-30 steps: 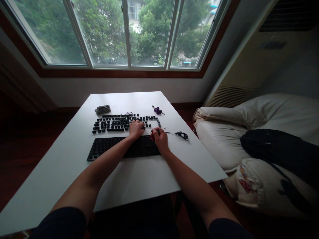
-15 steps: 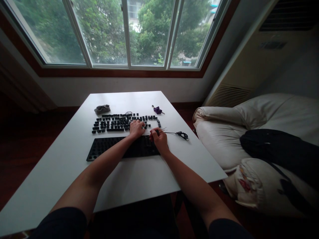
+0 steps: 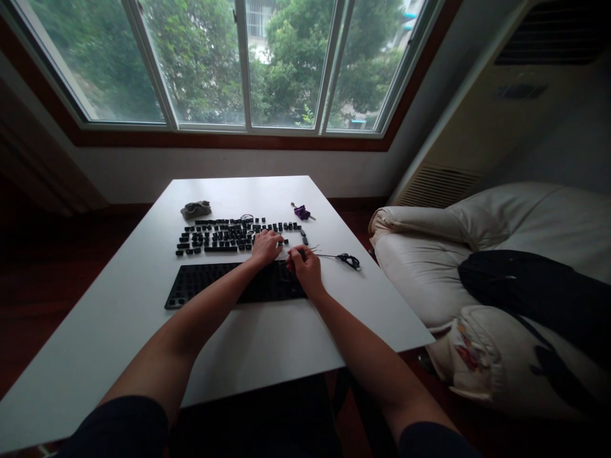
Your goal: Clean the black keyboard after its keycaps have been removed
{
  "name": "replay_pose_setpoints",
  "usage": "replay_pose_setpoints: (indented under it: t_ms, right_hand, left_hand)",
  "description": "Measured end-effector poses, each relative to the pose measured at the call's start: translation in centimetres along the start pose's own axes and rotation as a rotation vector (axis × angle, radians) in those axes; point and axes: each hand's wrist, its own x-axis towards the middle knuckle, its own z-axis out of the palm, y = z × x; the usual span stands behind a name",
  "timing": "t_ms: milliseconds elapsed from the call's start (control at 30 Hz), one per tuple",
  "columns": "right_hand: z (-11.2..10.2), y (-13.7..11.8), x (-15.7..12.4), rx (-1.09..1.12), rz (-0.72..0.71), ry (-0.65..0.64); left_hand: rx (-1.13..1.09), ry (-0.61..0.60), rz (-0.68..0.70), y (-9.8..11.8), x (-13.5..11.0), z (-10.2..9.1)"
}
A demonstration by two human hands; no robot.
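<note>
A black keyboard (image 3: pixel 205 284) lies on the white table, its left part showing bare key positions; my forearms cover some of it. Beyond it are rows of loose black keycaps (image 3: pixel 217 238). My left hand (image 3: pixel 267 247) is at the right part of these rows, its bent fingers closed at a dark keycap that is mostly hidden. Over the keyboard's right end, my right hand (image 3: pixel 304 262) is closed around a small tool with thin wire prongs (image 3: pixel 315 249), which looks like a wire keycap puller. The tool's handle is hidden in the fingers.
On the white table (image 3: pixel 267 356), a coiled black cable (image 3: pixel 348 260) lies to the right. A purple item (image 3: pixel 301 212) and a grey crumpled cloth (image 3: pixel 195 209) are farther back. A cream sofa (image 3: pixel 420 267) with a dark bag (image 3: pixel 525 286) stands at the right.
My left hand has shifted slightly to the right along the keycaps. My right hand stays nearly in place with the wire tool.
</note>
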Motion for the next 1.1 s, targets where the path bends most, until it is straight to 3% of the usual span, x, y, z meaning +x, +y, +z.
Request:
replay_pose_setpoints:
  t_ms: [467, 1100]
  right_hand:
    - [-0.1, 0.6, -0.1, 0.026, -0.022, -0.045]
    - [-0.1, 0.4, -0.1, 0.010, -0.003, -0.049]
  left_hand:
    - [0.064, -0.030, 0.010, -0.4, -0.2, 0.2]
    - [0.041, 0.031, -0.060, -1.0, -0.7, 0.2]
